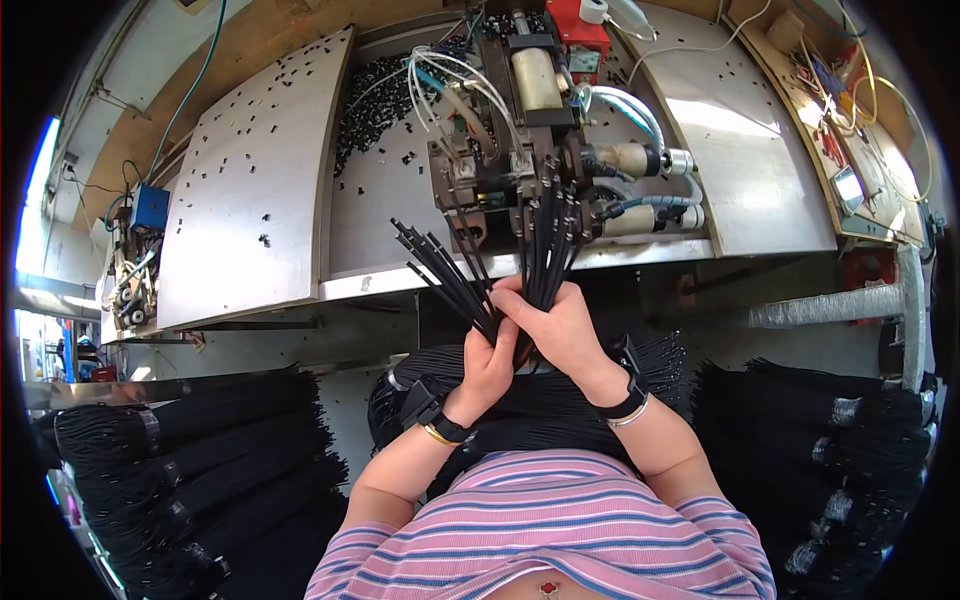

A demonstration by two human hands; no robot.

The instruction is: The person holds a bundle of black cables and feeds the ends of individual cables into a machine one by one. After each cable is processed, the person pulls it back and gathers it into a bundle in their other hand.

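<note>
My left hand (489, 366) is closed around a bundle of thin black tubes (445, 278) whose ends fan out up and to the left. Just right of it, my right hand (560, 328) grips a second black bundle (547, 240), its ends pointing up toward the machine (500, 165) and showing small shiny tips. Both hands are close together in front of the bench edge, the two bundles crossing near the fingers. The lower parts of the bundles are hidden by my hands. More long black tubes (540, 400) lie across my lap.
Metal panels (250, 180) flank the machine, with small black pieces (375, 105) scattered at its left. Large black bundles hang at left (230, 470) and right (790, 440). A red box (583, 35) stands behind. A wrapped bar (825, 307) juts in at right.
</note>
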